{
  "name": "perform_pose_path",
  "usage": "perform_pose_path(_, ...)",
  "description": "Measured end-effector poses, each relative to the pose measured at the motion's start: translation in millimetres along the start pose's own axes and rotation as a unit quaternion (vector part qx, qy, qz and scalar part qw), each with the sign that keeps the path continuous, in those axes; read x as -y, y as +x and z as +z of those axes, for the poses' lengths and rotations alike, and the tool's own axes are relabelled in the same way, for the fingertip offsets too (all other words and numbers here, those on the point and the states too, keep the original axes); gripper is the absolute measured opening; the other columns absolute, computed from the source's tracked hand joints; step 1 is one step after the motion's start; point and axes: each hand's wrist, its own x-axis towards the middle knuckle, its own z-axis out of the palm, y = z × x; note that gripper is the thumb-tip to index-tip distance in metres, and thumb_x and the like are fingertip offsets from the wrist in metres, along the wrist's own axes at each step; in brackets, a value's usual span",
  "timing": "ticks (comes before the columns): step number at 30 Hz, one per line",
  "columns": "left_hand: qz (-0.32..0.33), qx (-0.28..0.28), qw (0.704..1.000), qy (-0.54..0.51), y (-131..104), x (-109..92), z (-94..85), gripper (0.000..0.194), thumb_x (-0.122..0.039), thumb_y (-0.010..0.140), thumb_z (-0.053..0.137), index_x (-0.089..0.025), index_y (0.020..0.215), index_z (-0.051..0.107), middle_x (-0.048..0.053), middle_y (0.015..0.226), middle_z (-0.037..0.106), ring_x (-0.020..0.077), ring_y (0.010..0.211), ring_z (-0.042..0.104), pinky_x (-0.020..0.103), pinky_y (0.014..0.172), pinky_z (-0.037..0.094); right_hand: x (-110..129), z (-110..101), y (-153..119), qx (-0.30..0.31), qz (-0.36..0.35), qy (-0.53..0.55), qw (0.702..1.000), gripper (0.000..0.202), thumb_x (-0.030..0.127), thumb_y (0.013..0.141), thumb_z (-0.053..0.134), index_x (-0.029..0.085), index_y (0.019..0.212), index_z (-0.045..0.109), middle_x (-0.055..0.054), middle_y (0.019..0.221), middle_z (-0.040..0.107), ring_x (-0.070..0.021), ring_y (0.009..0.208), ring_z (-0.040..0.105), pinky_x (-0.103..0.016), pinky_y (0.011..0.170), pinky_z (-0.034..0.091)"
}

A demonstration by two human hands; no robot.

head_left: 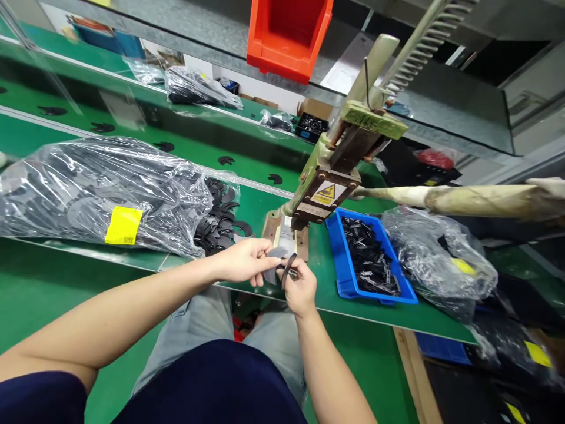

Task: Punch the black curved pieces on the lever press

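Note:
My left hand (247, 260) pinches a flat grey curved piece (271, 274) between thumb and fingers. Close beside it, my right hand (302, 286) is closed on a dark curved piece (288, 271), held on edge. Whether the two pieces touch, I cannot tell. Both hands are just in front of the base of a green hand press (326, 182). To the left, a clear plastic bag (97, 188) lies with its mouth open, and dark curved pieces (220, 227) spill out of it near my left hand.
Right of the press stands a blue bin (335, 259) of small black parts, beside another plastic bag (441, 259). The press lever (441, 197) sticks out to the right. Single dark pieces lie spaced along the green belt (194, 156) behind. An orange bin (286, 65) sits on the shelf above.

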Motion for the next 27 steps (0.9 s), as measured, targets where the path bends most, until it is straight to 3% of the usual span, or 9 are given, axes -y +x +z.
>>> perform_pose_path(6,-0.031,0.022,0.999,-0.02,4,1,5.7,0.051,-0.068,0.085,0.072,-0.022,0.083,0.05,-0.004,0.05,0.061,0.0155,0.042,0.064,0.02,0.039,0.044,5,6,-10,-0.025,-0.016,-0.016,0.999,0.017,0.037,0.094,0.068,0.021,0.089,0.065,-0.003,0.088,0.072,-0.0172,0.079,0.068,-0.032,0.075,0.057)
perform_pose_path(10,-0.053,0.042,0.997,-0.039,8,-1,1.8,0.054,-0.07,0.083,0.074,-0.023,0.082,0.048,-0.003,0.05,0.062,0.0148,0.041,0.061,0.021,0.04,0.043,13,0,-7,-0.003,-0.044,-0.054,0.998,0.013,0.034,0.097,0.062,0.022,0.09,0.065,-0.002,0.083,0.07,-0.0156,0.073,0.065,-0.03,0.071,0.054)
perform_pose_path(13,-0.048,0.035,0.998,-0.008,9,0,-4.0,0.053,-0.072,0.083,0.072,-0.023,0.084,0.05,-0.004,0.05,0.061,0.0148,0.041,0.06,0.023,0.043,0.045,20,-9,-2,0.029,-0.079,-0.099,0.992,0.012,0.032,0.097,0.06,0.023,0.1,0.067,-0.003,0.09,0.072,-0.0172,0.081,0.066,-0.033,0.078,0.054)
perform_pose_path(15,-0.03,0.002,0.999,0.024,6,1,-6.6,0.05,-0.069,0.086,0.071,-0.023,0.086,0.052,-0.004,0.055,0.06,0.0144,0.045,0.06,0.024,0.046,0.046,24,-15,0,0.045,-0.105,-0.13,0.985,0.013,0.031,0.097,0.06,0.022,0.102,0.068,-0.005,0.094,0.072,-0.0187,0.087,0.066,-0.035,0.082,0.053)
perform_pose_path(17,0.023,-0.075,0.993,0.088,2,0,-7.0,0.044,-0.063,0.089,0.071,-0.022,0.091,0.055,-0.002,0.068,0.064,0.0137,0.056,0.062,0.025,0.054,0.048,26,-20,1,0.057,-0.126,-0.159,0.978,0.011,0.029,0.097,0.06,0.022,0.101,0.068,-0.006,0.094,0.071,-0.0192,0.087,0.065,-0.035,0.082,0.052)
perform_pose_path(20,0.13,-0.153,0.953,0.228,-2,-2,-3.3,0.031,-0.052,0.093,0.069,-0.022,0.092,0.062,0.001,0.088,0.064,0.0156,0.077,0.061,0.028,0.071,0.049,26,-21,1,0.077,-0.152,-0.191,0.967,0.012,0.026,0.098,0.059,0.022,0.105,0.068,-0.007,0.095,0.071,-0.019,0.086,0.064,-0.035,0.08,0.051)
perform_pose_path(23,0.173,-0.116,0.931,0.298,0,-1,2.7,0.036,-0.046,0.098,0.061,-0.02,0.073,0.057,0.001,0.079,0.057,0.0174,0.078,0.055,0.031,0.074,0.045,23,-20,1,0.093,-0.174,-0.205,0.959,0.011,0.024,0.098,0.058,0.021,0.103,0.068,-0.006,0.09,0.069,-0.0185,0.082,0.062,-0.034,0.077,0.05)
perform_pose_path(27,0.13,-0.088,0.96,0.232,10,11,8.4,0.044,-0.046,0.099,0.059,-0.02,0.066,0.048,-0.002,0.071,0.049,0.0147,0.069,0.047,0.028,0.065,0.038,17,-20,-3,0.111,-0.193,-0.204,0.954,0.009,0.023,0.098,0.058,0.022,0.099,0.067,-0.005,0.085,0.066,-0.0179,0.077,0.059,-0.033,0.073,0.048)
